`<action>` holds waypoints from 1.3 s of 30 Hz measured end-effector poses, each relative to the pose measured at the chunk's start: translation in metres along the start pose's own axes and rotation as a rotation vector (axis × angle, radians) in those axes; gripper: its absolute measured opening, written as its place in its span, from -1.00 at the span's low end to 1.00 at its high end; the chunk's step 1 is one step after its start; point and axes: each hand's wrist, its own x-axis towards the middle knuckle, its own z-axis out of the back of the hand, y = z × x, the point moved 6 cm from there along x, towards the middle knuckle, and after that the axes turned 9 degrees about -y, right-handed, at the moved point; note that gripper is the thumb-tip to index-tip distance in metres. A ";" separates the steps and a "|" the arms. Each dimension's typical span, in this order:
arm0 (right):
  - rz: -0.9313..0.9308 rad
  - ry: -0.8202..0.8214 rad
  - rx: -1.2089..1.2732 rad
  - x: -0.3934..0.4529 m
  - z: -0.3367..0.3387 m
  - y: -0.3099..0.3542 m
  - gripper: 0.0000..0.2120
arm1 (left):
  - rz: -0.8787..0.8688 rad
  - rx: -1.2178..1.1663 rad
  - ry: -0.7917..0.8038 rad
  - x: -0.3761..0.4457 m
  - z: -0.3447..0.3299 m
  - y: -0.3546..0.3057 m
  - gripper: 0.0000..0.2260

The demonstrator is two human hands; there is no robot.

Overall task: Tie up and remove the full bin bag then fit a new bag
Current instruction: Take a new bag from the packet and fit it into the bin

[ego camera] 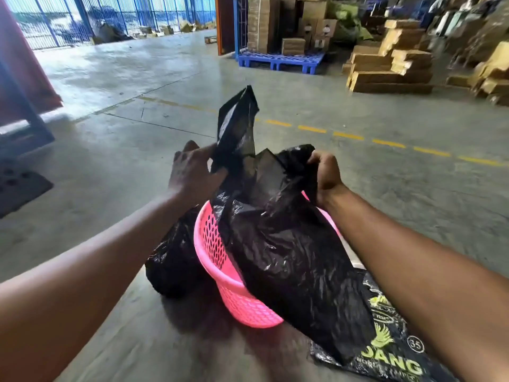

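A pink perforated bin (pixel 217 260) stands tilted on the concrete floor. Over its mouth hangs a loose black bin bag (pixel 289 257), held up by both hands. My left hand (pixel 192 172) pinches one handle flap, which sticks up above it. My right hand (pixel 326 175) is closed on the bunched opposite edge of the bag. A filled black bag (pixel 173 266) lies on the floor against the bin's left side. Under my right forearm lies a black printed packet (pixel 391 343) with yellow-green lettering.
Stacks of flat cardboard (pixel 391 64) and a blue pallet (pixel 281 60) with boxes stand ahead on the right. A dashed yellow line (pixel 347 135) crosses the floor. A blue frame (pixel 24 114) and a dark mat (pixel 19 186) are at the left.
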 end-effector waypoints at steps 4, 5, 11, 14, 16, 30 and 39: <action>0.157 0.087 -0.409 0.004 0.017 0.012 -0.88 | 0.100 0.040 0.156 0.007 -0.007 0.025 -0.64; 0.209 0.139 -0.488 0.004 0.017 0.017 -0.81 | 0.171 -0.023 0.216 0.008 -0.011 0.031 -0.62; 0.219 0.205 -0.787 0.001 0.013 0.035 -0.72 | 0.820 -0.735 0.503 -0.013 -0.034 0.037 -0.68; -0.013 0.324 -0.732 -0.006 -0.001 0.023 -0.67 | 0.820 -0.867 0.442 -0.009 -0.034 0.034 -0.80; -0.130 0.373 -0.555 -0.016 -0.014 0.019 -0.72 | 0.747 -0.911 0.400 -0.001 -0.032 0.029 -0.84; 0.519 0.243 -0.114 -0.006 -0.034 0.088 -0.75 | 0.399 -0.990 0.076 0.028 0.006 0.013 -0.59; 0.127 0.354 -0.325 -0.020 0.017 0.017 -0.96 | 0.343 -0.698 0.253 -0.005 -0.010 0.039 -0.70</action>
